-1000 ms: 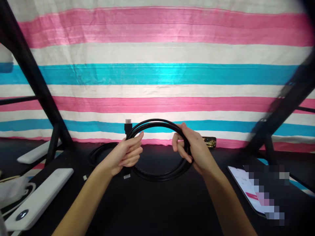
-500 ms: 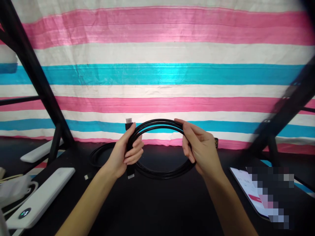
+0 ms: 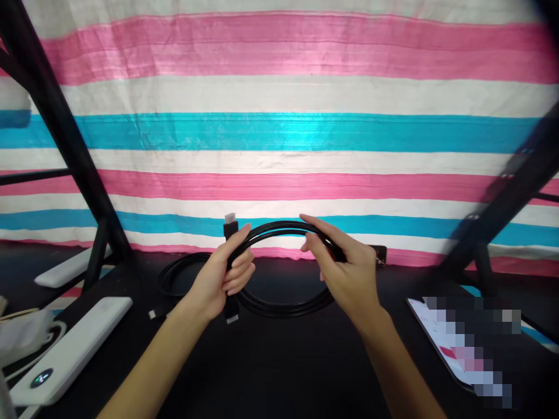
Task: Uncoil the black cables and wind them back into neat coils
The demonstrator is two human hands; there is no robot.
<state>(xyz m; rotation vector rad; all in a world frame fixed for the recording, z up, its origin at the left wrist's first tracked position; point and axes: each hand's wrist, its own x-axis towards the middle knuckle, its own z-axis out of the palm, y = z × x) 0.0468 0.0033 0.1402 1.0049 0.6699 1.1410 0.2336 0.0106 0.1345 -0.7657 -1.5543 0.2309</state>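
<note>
A coiled black cable [image 3: 279,308] is held up in front of me above a black table [image 3: 271,372]. My left hand [image 3: 222,276] is closed round the coil's left side, where both plug ends meet: one connector [image 3: 230,224] sticks up above my thumb, the other [image 3: 232,317] hangs below my fingers. My right hand [image 3: 345,270] pinches the coil's top right strands with thumb and fingers. A second black cable loop [image 3: 174,279] lies on the table behind my left hand, its small plug [image 3: 152,314] near the front.
A striped pink, white and blue cloth [image 3: 279,128] hangs behind. Black frame legs [image 3: 65,134] stand at left and right. White flat devices [image 3: 70,349] lie at left. A phone [image 3: 441,337] with a lit screen rests at right. A small dark object [image 3: 379,254] sits behind my right hand.
My right hand slid along the coil from its right side up toward the top, fingers stretching out. The coil tilted flatter and lower. My left hand kept its grip.
</note>
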